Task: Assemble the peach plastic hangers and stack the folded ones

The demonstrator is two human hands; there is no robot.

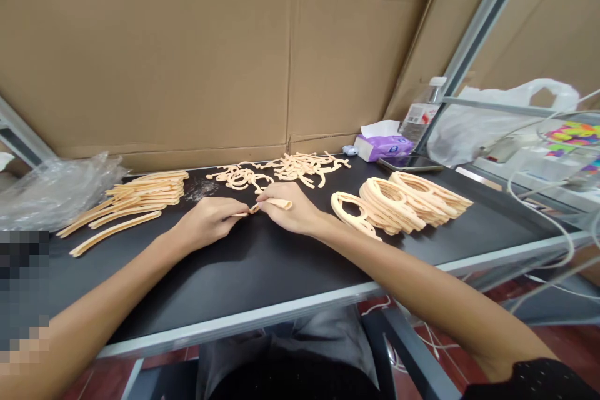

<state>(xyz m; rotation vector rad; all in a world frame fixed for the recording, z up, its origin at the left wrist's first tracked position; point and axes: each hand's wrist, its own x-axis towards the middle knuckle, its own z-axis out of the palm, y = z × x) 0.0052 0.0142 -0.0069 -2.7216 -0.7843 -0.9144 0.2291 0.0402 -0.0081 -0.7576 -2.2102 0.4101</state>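
In the head view, both hands meet over the dark tabletop (262, 269) with a small beige strip (281, 203) between them. My left hand (210, 220) pinches one end of it, thumb against fingers. My right hand (291, 207) is closed around the other part, and a folded-looking end shows across its fingers. Much of the strip is hidden by the fingers. Just beyond the hands lies a loose heap of thin curled beige pieces (302, 167). A pile of long grooved beige strips (145, 190) lies left of my left hand.
Overlapping beige pieces with round openings (394, 203) are stacked at the right. Clear plastic bags (60, 190) lie far left. A purple tissue pack (387, 147), a phone (410, 164) and a bottle (422, 115) stand or lie at the back right. White cables (539, 200) hang nearby.
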